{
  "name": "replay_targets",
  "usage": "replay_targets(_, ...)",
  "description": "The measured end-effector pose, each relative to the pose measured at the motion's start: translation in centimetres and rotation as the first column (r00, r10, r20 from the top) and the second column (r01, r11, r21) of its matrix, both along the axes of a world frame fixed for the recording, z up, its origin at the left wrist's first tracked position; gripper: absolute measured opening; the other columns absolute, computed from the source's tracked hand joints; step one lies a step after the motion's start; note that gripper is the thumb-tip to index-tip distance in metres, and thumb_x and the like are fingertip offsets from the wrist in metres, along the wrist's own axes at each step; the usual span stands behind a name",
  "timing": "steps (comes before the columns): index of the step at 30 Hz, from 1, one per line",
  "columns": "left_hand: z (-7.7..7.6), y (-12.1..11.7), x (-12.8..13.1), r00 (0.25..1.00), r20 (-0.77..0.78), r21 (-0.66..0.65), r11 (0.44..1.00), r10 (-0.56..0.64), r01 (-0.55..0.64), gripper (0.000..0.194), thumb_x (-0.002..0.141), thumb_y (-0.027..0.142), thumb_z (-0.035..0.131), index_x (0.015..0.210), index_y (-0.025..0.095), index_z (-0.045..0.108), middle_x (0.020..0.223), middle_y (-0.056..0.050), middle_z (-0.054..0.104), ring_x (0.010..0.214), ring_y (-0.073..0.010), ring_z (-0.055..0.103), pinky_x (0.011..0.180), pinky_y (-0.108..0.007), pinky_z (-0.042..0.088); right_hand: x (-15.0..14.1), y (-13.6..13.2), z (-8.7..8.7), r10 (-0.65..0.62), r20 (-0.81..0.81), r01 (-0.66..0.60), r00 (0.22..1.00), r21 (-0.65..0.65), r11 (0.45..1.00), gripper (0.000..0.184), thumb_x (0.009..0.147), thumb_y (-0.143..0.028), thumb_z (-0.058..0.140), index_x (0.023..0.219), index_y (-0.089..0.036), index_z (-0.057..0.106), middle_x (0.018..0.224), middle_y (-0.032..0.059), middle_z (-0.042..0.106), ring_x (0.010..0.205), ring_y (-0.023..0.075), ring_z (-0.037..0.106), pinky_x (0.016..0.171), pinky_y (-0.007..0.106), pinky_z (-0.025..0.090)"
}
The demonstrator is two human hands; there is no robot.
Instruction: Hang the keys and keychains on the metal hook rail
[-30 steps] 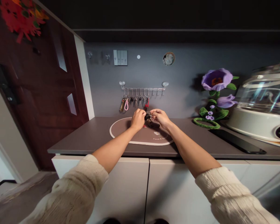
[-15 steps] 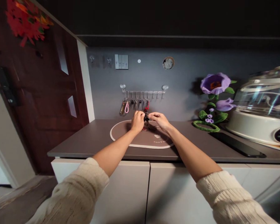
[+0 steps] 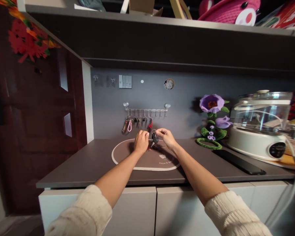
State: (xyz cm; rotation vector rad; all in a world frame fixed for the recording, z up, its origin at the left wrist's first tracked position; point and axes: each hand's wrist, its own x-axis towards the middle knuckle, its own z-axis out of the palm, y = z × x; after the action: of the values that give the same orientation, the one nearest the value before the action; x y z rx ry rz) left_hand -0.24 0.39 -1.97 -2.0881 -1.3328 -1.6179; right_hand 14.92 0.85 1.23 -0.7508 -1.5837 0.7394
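My right hand pinches a metal ring from which a bunch of keys with black heads hangs. Left of the keys, my left hand is closed with its fingers curled; what it holds, if anything, is hidden. A small reddish-brown piece shows just below its fingers. Both hands are over a brown oval mat with a pale border. Behind them, a clear hook rail on the wall carries several key sets, among them a pink loop and a red tag.
A purple knitted flower stands on the counter to the right, with a black phone in front. Farther right is a white appliance with a clear top. A shelf overhangs the counter.
The view has tilted upward, bringing the shelf's contents into sight. My hands have drawn slightly apart, and the keys now hang from the ring in my right hand.
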Motion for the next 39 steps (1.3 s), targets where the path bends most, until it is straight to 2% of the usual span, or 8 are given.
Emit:
replay_targets(8, -0.4, 0.6, -0.2, 0.996, -0.042, -0.024, 0.997, 0.077, -0.078, 0.028, 0.087, 0.025, 0.031, 0.08, 0.018, 0.057, 0.084, -0.006, 0.056, 0.082, -0.0166, 0.052, 0.076, -0.029, 0.04, 0.7, 1.2, 2.7, -0.052, -0.069, 0.052, 0.996, 0.0, 0.999, 0.032, 0.062, -0.045, 0.062, 0.068, -0.015, 0.053, 0.058, -0.0026, 0.05, 0.052, 0.0071, 0.042, 0.053, 0.022, 0.033)
replay_targets(15, -0.5, 0.6, -0.2, 0.993, -0.062, -0.035, 0.994, 0.104, -0.106, 0.029, 0.088, 0.025, 0.029, 0.081, 0.018, 0.057, 0.085, -0.006, 0.056, 0.081, -0.0169, 0.051, 0.075, -0.029, 0.04, 1.4, 3.7, 5.1, -0.077, -0.157, 0.071, 0.985, -0.044, 0.996, 0.034, 0.057, -0.044, 0.065, 0.067, -0.015, 0.051, 0.053, -0.0043, 0.045, 0.049, 0.0065, 0.04, 0.049, 0.021, 0.033)
replay_targets(20, -0.6, 0.7, -0.2, 0.992, -0.065, -0.057, 0.992, 0.105, -0.109, 0.029, 0.088, 0.025, 0.029, 0.082, 0.018, 0.057, 0.085, -0.006, 0.056, 0.082, -0.0173, 0.051, 0.076, -0.03, 0.039, 1.3, 5.2, 5.8, -0.087, -0.211, 0.064, 0.974, -0.114, 0.991, 0.028, 0.061, -0.038, 0.065, 0.067, -0.016, 0.049, 0.049, -0.0055, 0.042, 0.045, 0.0059, 0.039, 0.047, 0.021, 0.034)
replay_targets(29, -0.7, 0.9, -0.1, 0.994, -0.027, -0.086, 0.991, 0.104, -0.106, 0.028, 0.087, 0.025, 0.03, 0.082, 0.019, 0.057, 0.086, -0.006, 0.056, 0.083, -0.017, 0.052, 0.075, -0.029, 0.04, 0.0, 6.9, 6.5, -0.232, -0.295, 0.155, 0.927, -0.261, 0.953, 0.005, 0.069, -0.018, 0.055, 0.067, -0.014, 0.052, 0.049, -0.0035, 0.047, 0.043, 0.0063, 0.042, 0.046, 0.022, 0.039)
replay_targets(32, -0.7, 1.0, -0.1, 0.994, -0.018, -0.085, 0.991, 0.106, -0.107, 0.027, 0.087, 0.024, 0.03, 0.082, 0.019, 0.056, 0.085, -0.006, 0.056, 0.084, -0.017, 0.052, 0.076, -0.029, 0.04, -0.5, 7.8, 6.5, -0.295, -0.308, 0.224, 0.905, -0.244, 0.943, 0.006, 0.069, -0.019, 0.054, 0.066, -0.014, 0.054, 0.05, -0.0023, 0.05, 0.044, 0.0073, 0.044, 0.045, 0.021, 0.039)
replay_targets(34, -0.7, 1.0, -0.1, 0.994, -0.01, -0.085, 0.991, 0.107, -0.107, 0.027, 0.087, 0.024, 0.03, 0.082, 0.019, 0.056, 0.085, -0.006, 0.056, 0.085, -0.0169, 0.052, 0.076, -0.029, 0.04, -0.8, 8.7, 6.5, -0.368, -0.287, 0.319, 0.884, -0.206, 0.925, 0.01, 0.068, -0.023, 0.055, 0.065, -0.013, 0.056, 0.05, -0.0017, 0.051, 0.047, 0.0083, 0.047, 0.047, 0.021, 0.04)
replay_targets(39, -0.6, 1.0, -0.2, 0.995, 0.008, -0.088, 0.991, 0.103, -0.102, 0.027, 0.087, 0.024, 0.029, 0.081, 0.02, 0.056, 0.085, -0.006, 0.056, 0.084, -0.0164, 0.052, 0.077, -0.028, 0.039, -1.1, 10.3, 6.4, -0.559, -0.19, 0.541, 0.807, -0.14, 0.829, 0.016, 0.065, -0.028, 0.056, 0.063, -0.013, 0.06, 0.053, 0.0009, 0.056, 0.054, 0.0111, 0.052, 0.053, 0.021, 0.042)
